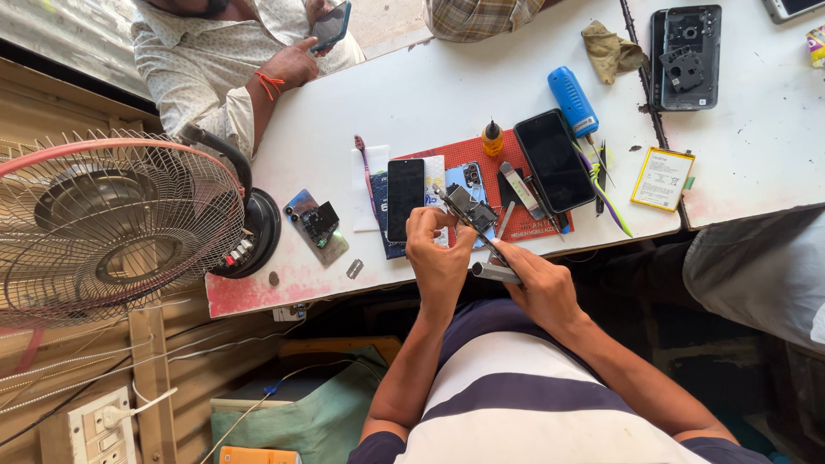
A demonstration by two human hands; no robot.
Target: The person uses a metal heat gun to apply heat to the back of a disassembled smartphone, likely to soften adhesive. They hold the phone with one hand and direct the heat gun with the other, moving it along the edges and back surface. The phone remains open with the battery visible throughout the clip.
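My left hand [436, 249] pinches a small dark phone part [473, 210] over the front edge of the white table [430, 94]. My right hand [541, 279] grips the silver handle of a thin tool [494, 271] whose tip reaches up to that part. Just behind lie a red work mat [503, 167], a dark phone [405, 198] face up, and a larger black phone [554, 160] resting on the mat.
A fan [103, 228] stands at the left. A blue tool [572, 100], a yellow-capped bottle [491, 137], a yellow battery [662, 179], an opened phone shell [686, 57] and a cloth [610, 51] lie around. Another person [232, 60] across the table holds a phone.
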